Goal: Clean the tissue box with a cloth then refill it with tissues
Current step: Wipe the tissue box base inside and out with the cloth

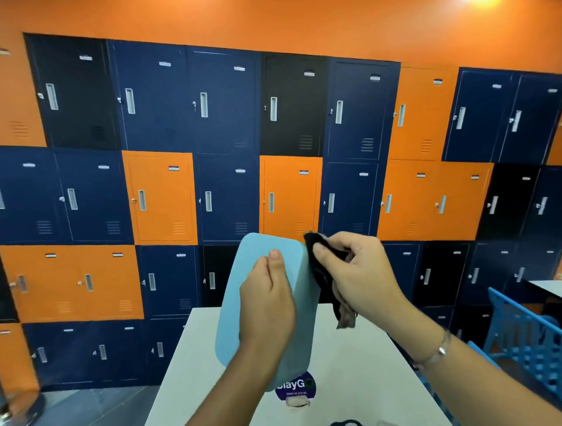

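Two hands at centre frame. Left hand [267,304] grips pale blue tissue box [252,261], held tilted on end above white worktop [359,371]; thumb pressed on its broad face, other fingers round the far side. Right hand [362,273] pinches black cloth [324,282] in bunched fingers against box's upper right edge. Purple-labelled pack [296,390] lies below box. Orange and navy lockers [161,197] behind.

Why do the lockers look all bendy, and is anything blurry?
Head view: the wide-angle lens bows the rows of lockers. Head view, top edge: a lamp glow flares bright. Head view, centre: the cloth in the right hand looks slightly smeared, and the tissue box in the left hand looks fairly sharp.
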